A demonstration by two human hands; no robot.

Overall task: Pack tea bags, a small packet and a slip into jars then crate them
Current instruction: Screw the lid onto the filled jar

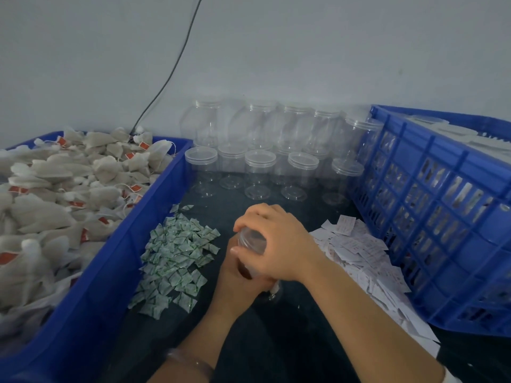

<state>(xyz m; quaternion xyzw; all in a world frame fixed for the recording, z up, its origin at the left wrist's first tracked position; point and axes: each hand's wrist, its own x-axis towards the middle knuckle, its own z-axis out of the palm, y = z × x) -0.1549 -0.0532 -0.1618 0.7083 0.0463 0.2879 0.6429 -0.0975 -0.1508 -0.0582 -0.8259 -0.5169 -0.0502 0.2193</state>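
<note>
A clear plastic jar (250, 240) stands on the dark table in front of me, mostly hidden by my hands. My right hand (276, 241) lies over its top, fingers curled round the rim or lid. My left hand (237, 275) wraps the jar's body from below. A heap of tea bags (55, 200) with red tags fills the solid blue bin (116, 261) on the left. Small green-and-white packets (177, 258) lie piled left of the jar. White paper slips (359, 252) are spread to its right. The blue slatted crate (442, 217) stands at the right.
Several empty clear jars (260, 172) stand in rows at the back against the grey wall, some stacked. A black cable (171, 70) runs down the wall behind the bin. Jars show through the crate's slats.
</note>
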